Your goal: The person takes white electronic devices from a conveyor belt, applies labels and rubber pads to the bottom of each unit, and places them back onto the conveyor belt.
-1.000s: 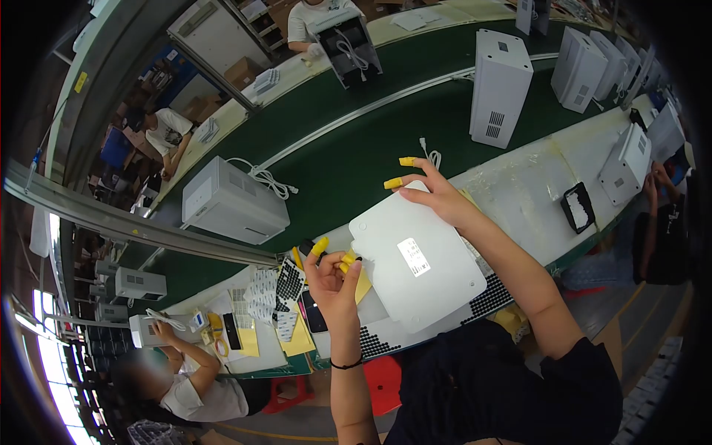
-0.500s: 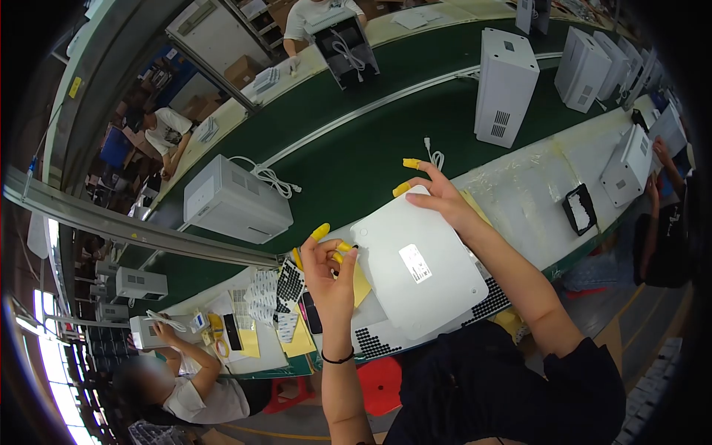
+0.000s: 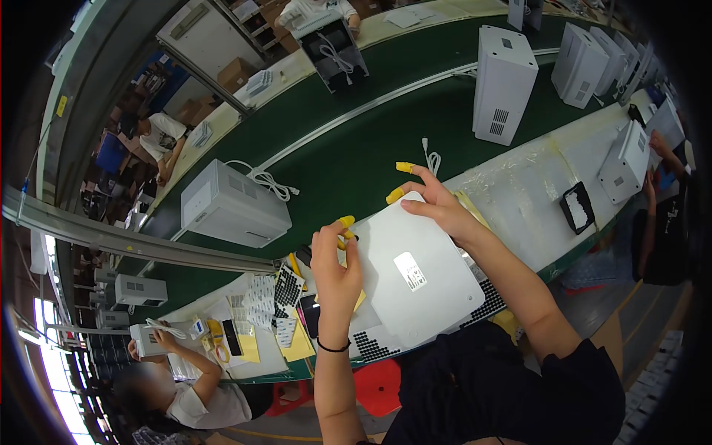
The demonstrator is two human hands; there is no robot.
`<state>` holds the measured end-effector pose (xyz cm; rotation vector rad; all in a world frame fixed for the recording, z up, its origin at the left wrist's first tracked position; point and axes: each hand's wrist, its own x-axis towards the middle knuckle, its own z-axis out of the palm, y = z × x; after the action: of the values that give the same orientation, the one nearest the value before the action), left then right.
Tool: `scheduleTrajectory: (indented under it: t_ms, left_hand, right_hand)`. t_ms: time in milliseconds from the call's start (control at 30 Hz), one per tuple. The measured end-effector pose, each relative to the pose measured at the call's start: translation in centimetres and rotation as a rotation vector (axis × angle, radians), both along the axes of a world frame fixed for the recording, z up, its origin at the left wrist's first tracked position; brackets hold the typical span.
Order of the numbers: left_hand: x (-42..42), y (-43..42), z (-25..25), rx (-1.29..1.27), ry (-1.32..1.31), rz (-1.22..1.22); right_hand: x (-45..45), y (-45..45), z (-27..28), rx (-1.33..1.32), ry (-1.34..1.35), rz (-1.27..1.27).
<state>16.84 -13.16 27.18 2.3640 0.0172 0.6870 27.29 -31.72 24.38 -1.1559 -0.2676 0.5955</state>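
Note:
My right hand [image 3: 437, 208] grips the upper edge of a white rounded panel [image 3: 386, 297], thumb on its face and fingers behind. A silver label [image 3: 410, 271] is on the panel's face. The panel is tilted above the near side of the bench. My left hand [image 3: 337, 256] is closed in a pinch at the panel's upper left corner. A small black round pad [image 3: 356, 238] shows at its fingertips, against that corner. Yellow finger cots cover fingertips of both hands. Below the panel lie sheets of black round pads [image 3: 374, 347].
White boxy appliances [image 3: 236, 204] stand on the green conveyor [image 3: 356, 141] beyond the bench. A black tray [image 3: 577, 208] with white pieces is at right. Phones, yellow paper [image 3: 299, 345] and dotted sheets [image 3: 288, 293] lie at left. Co-workers sit at both sides and across.
My left hand has moved up to the panel's corner, its fingers curling in and bringing the black pad against it. The panel has shifted slightly left in my right hand.

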Motion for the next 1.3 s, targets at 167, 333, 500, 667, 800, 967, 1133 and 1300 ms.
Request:
scheduleTrajectory:
  t_ms: [167, 333, 500, 667, 800, 967, 1133, 1300]
  left_hand:
    - [-0.2, -0.4, 0.8, 0.071, -0.032, -0.075]
    - [-1.3, -1.0, 0.8, 0.282, -0.105, -0.071]
    - [-4.0, -0.6, -0.6, 0.227, -0.07, -0.015]
    - [-8.4, -2.1, -3.4, -0.119, -0.031, 0.184]
    - [-10.8, -3.2, -5.3, -0.291, -0.145, 0.256]
    - [-12.7, -4.3, -5.0, -0.525, -0.233, 0.277]
    - [-13.3, -5.2, -3.6, -0.621, -0.308, 0.287]
    - [-13.9, -5.9, -2.1, -0.767, -0.268, 0.314]
  right_hand:
    - [0.0, -0.2, 0.1, -0.002, -0.011, -0.004]
    - [0.1, -0.3, 0.1, 0.001, -0.049, -0.004]
    - [-0.8, -1.7, -0.9, -0.22, -0.37, -0.301]
    - [-5.0, -7.3, 2.1, -0.46, -0.772, -0.29]
    - [-8.3, -10.5, 4.0, -0.602, -0.912, -0.043]
    - [-10.7, -11.0, 4.9, -0.741, -0.994, 0.055]
    - [-11.1, -10.5, 5.5, -0.845, -1.139, 0.003]
    - [-11.4, -10.5, 5.3, -0.884, -1.222, 0.0]
